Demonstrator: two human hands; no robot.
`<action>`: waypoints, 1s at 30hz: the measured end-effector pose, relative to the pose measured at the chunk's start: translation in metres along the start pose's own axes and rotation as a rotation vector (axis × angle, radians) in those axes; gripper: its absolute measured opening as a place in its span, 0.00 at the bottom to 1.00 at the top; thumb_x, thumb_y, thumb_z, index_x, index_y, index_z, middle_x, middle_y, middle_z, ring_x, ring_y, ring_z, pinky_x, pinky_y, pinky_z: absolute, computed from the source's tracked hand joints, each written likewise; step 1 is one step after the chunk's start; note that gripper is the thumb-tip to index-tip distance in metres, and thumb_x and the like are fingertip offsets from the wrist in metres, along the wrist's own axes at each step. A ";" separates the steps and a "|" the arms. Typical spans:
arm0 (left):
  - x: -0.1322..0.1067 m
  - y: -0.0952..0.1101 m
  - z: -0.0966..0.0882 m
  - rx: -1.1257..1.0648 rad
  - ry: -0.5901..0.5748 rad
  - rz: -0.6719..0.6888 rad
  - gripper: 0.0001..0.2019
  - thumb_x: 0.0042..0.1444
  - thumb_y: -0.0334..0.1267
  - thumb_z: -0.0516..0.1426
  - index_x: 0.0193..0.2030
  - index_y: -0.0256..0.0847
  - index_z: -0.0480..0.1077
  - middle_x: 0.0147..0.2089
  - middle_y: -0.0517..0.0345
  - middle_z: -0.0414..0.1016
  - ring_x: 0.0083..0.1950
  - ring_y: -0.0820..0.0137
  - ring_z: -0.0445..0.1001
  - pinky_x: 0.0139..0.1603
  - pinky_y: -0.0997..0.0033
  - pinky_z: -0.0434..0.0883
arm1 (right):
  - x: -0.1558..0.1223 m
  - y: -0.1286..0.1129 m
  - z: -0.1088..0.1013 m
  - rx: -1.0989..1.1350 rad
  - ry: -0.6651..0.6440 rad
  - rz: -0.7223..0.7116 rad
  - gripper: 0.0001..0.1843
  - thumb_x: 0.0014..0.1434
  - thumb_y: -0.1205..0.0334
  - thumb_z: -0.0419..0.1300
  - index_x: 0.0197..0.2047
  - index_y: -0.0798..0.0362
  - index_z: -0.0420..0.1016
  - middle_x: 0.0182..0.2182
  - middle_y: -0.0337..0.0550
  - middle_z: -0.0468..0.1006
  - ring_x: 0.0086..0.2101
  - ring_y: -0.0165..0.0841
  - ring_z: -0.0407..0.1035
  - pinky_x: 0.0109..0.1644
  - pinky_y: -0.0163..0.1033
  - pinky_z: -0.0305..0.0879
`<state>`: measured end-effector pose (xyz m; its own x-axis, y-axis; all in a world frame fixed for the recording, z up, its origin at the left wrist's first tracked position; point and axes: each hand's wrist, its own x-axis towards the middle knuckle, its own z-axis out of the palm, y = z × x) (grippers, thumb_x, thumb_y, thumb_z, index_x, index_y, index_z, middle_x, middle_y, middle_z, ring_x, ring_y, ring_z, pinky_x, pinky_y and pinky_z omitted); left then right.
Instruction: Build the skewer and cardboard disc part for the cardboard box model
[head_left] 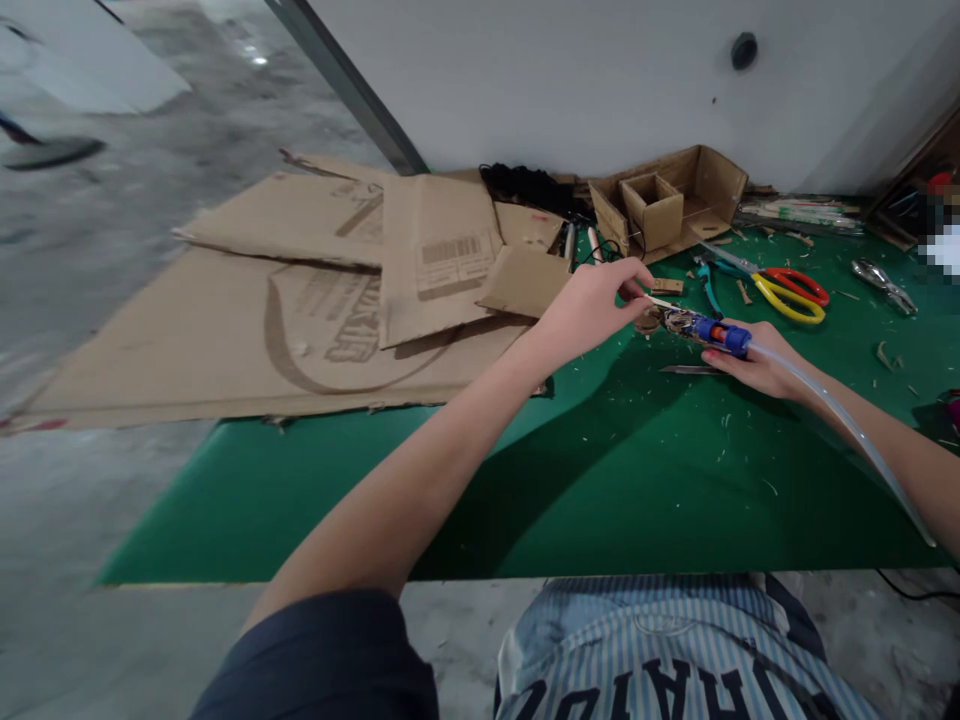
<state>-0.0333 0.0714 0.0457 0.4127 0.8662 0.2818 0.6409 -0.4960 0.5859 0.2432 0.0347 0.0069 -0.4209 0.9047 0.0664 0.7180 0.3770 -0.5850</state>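
Note:
My right hand [761, 368] is wrapped round a blue hot glue gun [721, 334]. A long translucent glue stick [844, 400] runs out of its rear and over my right forearm. Dark, stringy residue covers the front of the gun, which points left. My left hand [589, 305] pinches a thin, pale wooden stick [663, 302] close to the gun's front end. Under the nozzle is a small brownish round piece [648, 322], too blurred to make out. A narrow metal blade [686, 370] lies on the table beside my right fingers.
Printed cardboard sheets [225, 330] cover the green table's [600, 500] left side. A cardboard box form [701, 195] stands at the back, near black cloth [532, 185]. Scissors [795, 290], teal pliers [707, 285], a metal tool [885, 285] and thin sticks [806, 212] lie right.

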 end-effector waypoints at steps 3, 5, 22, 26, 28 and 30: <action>0.000 0.002 0.000 -0.016 0.000 0.001 0.01 0.61 0.32 0.61 0.39 0.41 0.75 0.40 0.55 0.84 0.43 0.67 0.81 0.45 0.68 0.74 | 0.000 -0.002 -0.001 -0.007 -0.009 0.003 0.25 0.62 0.35 0.60 0.41 0.52 0.75 0.31 0.47 0.77 0.30 0.37 0.71 0.35 0.41 0.63; 0.000 0.003 -0.001 -0.023 0.001 0.001 0.01 0.61 0.32 0.61 0.37 0.41 0.74 0.40 0.55 0.84 0.42 0.67 0.81 0.45 0.68 0.73 | -0.001 -0.004 -0.002 -0.015 -0.003 -0.001 0.26 0.62 0.35 0.60 0.40 0.52 0.75 0.31 0.47 0.77 0.30 0.37 0.71 0.35 0.41 0.63; 0.000 0.005 0.002 -0.014 0.009 0.010 0.05 0.62 0.33 0.62 0.34 0.41 0.72 0.36 0.58 0.81 0.38 0.69 0.77 0.38 0.68 0.66 | -0.002 -0.001 0.006 -0.009 0.015 -0.033 0.26 0.61 0.34 0.60 0.41 0.51 0.74 0.26 0.41 0.73 0.25 0.32 0.64 0.30 0.38 0.56; 0.000 0.008 0.001 -0.005 0.007 0.014 0.05 0.62 0.33 0.62 0.34 0.41 0.73 0.35 0.59 0.81 0.37 0.70 0.76 0.39 0.68 0.68 | -0.001 -0.005 0.003 0.024 -0.009 -0.041 0.24 0.62 0.36 0.60 0.38 0.51 0.72 0.25 0.40 0.72 0.24 0.31 0.63 0.29 0.38 0.57; 0.000 0.007 0.001 -0.005 0.008 0.008 0.05 0.62 0.33 0.62 0.34 0.41 0.74 0.35 0.59 0.82 0.36 0.70 0.76 0.39 0.68 0.68 | -0.001 -0.007 0.000 0.037 -0.013 -0.049 0.22 0.62 0.37 0.60 0.37 0.50 0.71 0.25 0.40 0.71 0.24 0.31 0.63 0.29 0.38 0.57; 0.000 0.005 0.000 -0.013 0.012 0.005 0.04 0.62 0.32 0.61 0.34 0.41 0.75 0.35 0.59 0.82 0.37 0.70 0.77 0.39 0.69 0.69 | -0.001 -0.008 -0.001 0.032 -0.007 -0.046 0.22 0.62 0.38 0.60 0.36 0.50 0.70 0.25 0.40 0.71 0.24 0.31 0.64 0.30 0.38 0.58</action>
<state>-0.0297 0.0686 0.0484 0.4080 0.8644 0.2940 0.6305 -0.4996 0.5941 0.2385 0.0312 0.0123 -0.4569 0.8851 0.0886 0.6795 0.4116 -0.6074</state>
